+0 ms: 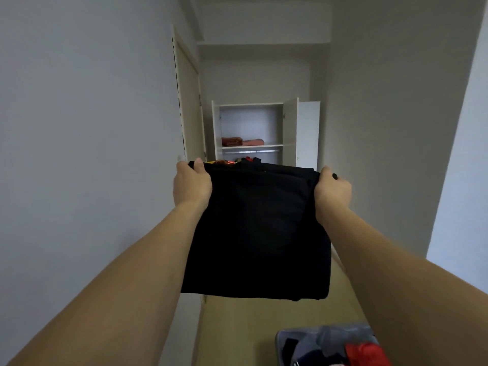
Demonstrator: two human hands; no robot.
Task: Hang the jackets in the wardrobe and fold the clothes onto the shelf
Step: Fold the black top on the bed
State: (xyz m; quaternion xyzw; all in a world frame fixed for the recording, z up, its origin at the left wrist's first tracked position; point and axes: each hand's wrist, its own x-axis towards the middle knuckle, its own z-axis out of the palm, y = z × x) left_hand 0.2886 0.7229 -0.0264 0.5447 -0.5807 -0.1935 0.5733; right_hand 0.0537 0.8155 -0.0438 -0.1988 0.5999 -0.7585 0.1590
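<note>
A black garment (257,231) hangs doubled over in front of me, held up by its top edge. My left hand (191,184) grips the top left corner and my right hand (333,192) grips the top right corner. Beyond it, at the end of the corridor, stands a white wardrobe (290,128) with both doors open. Two folded orange-red items (241,141) lie on its shelf. Below the shelf runs a hanging rail (250,151), and under it the tops of hung clothes in red and yellow (237,161) peek over the black garment.
A grey basket (303,336) with red (365,351) and dark clothes sits on the wooden floor (237,326) at bottom right. White walls close in on both sides; a closed door (188,107) stands on the left before the wardrobe.
</note>
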